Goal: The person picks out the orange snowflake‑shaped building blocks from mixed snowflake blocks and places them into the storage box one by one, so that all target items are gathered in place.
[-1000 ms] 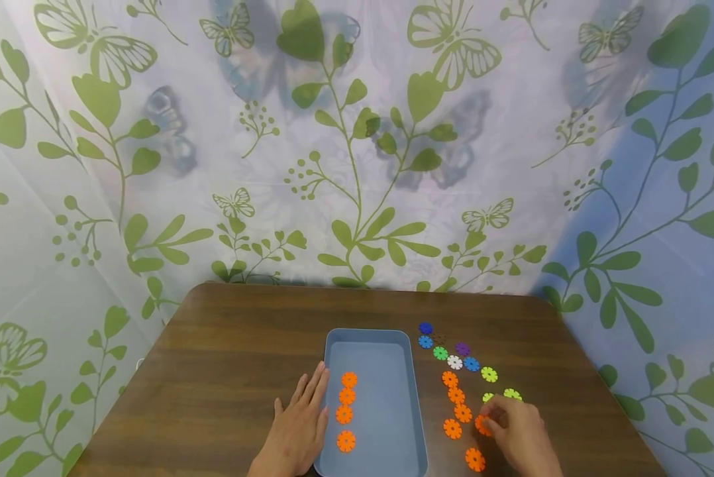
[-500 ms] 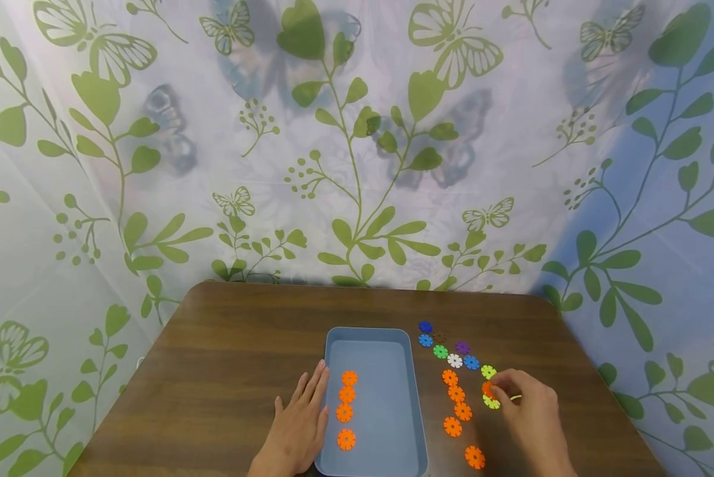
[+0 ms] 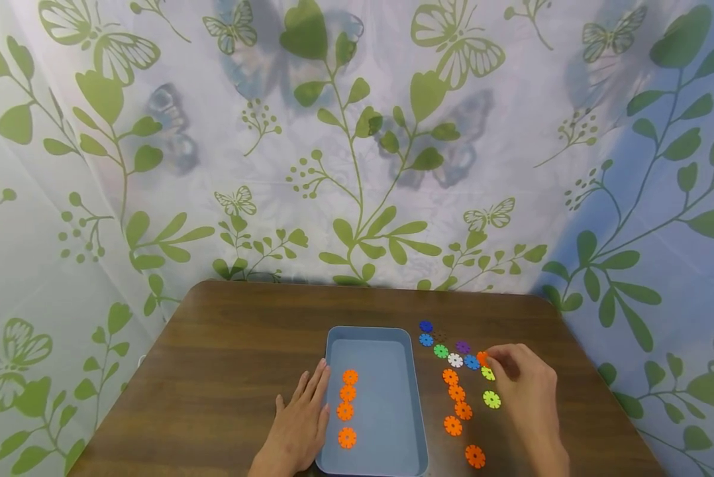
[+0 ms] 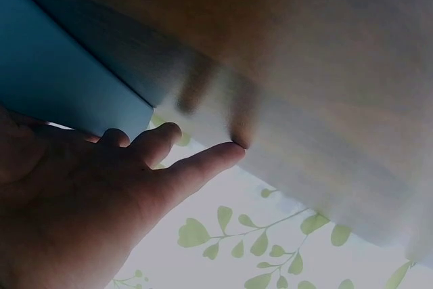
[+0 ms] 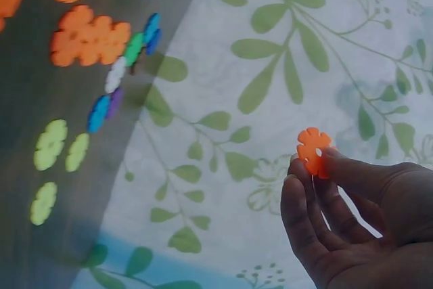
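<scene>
My right hand point(image 3: 526, 391) pinches an orange disc point(image 3: 482, 358) above the yellow-green discs point(image 3: 491, 399). In the right wrist view that orange disc point(image 5: 314, 151) is held between thumb and fingertips of my right hand point(image 5: 365, 208), clear of the table. My left hand point(image 3: 294, 424) lies with straight fingers against the left rim of the blue-grey tray point(image 3: 381, 397). Inside the tray, several orange discs, one of them here point(image 3: 345, 411), form a column along its left side. The left wrist view shows my left hand point(image 4: 101, 187) at the tray wall point(image 4: 81, 72).
Right of the tray on the brown table point(image 3: 232, 331) lie several orange discs point(image 3: 456, 393). Behind them are blue point(image 3: 426, 340), green point(image 3: 440, 351), white point(image 3: 455, 360), purple point(image 3: 463, 347) and brown point(image 3: 440, 336) discs. A leaf-patterned cloth point(image 3: 381, 199) hangs behind.
My right hand has picked up an orange disc from the right part of the table and carried it up and away, toward the far side. My left hand and the tray have stayed in place.
</scene>
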Motion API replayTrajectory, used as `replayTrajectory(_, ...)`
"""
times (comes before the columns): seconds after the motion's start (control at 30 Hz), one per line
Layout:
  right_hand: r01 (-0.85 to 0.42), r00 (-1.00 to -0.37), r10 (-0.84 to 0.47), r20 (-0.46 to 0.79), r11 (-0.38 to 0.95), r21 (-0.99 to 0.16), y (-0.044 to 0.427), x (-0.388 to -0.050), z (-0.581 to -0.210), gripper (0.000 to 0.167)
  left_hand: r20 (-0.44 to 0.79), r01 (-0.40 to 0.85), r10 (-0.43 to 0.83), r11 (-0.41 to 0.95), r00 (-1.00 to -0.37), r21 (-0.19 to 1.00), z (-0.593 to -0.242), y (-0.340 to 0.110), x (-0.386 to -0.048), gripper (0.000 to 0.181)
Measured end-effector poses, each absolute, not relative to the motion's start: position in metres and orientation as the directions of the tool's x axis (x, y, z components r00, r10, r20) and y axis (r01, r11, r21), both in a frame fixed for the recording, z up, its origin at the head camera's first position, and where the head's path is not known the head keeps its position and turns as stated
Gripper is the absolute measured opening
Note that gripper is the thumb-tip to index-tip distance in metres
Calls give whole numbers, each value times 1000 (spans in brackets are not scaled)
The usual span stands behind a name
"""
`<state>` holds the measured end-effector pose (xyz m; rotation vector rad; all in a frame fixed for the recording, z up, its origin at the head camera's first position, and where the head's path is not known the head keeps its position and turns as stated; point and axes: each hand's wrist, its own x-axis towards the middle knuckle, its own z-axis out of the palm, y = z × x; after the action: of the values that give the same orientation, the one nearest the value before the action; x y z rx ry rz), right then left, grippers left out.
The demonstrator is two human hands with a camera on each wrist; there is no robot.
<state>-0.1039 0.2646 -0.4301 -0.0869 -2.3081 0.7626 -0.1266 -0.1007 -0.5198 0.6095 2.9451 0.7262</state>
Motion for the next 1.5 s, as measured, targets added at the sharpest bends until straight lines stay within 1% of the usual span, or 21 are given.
replayTrajectory(0.3, -251, -707, 224, 671, 807, -534, 252, -116, -413, 21, 101, 394, 394, 795, -914, 462, -532, -102, -128, 62)
replayTrajectory(0.47, -317, -691, 205, 694, 776, -545, 241, -125, -406, 17, 70, 377, 392, 799, -917, 468, -526, -101, -129, 62)
replayTrajectory(0.67, -368, -704, 177, 687, 737, -567, 227, -137, -400, 16, 41, 362, 387, 815, -921, 453, -520, -101, -128, 62)
replayTrajectory(0.87, -394, -719, 154, 678, 713, -580, 209, -150, -400, 18, 45, 362, 385, 812, -922, 459, -522, -101, -128, 62)
replayTrajectory(0.97, -410, -731, 137, 668, 694, -592, 200, -154, -400, 18, 65, 374, 391, 802, -918, 466, -526, -102, -129, 62)
replayTrajectory(1.2, -457, -730, 83, 678, 678, -576, 181, -167, -407, 21, 138, 413, 396, 790, -908, 454, -538, -103, -131, 63)
replayTrajectory(1.5, -483, -756, 46, 653, 634, -604, 159, -180, -414, 19, 82, 375, 385, 794, -919, 478, -530, -102, -130, 62)
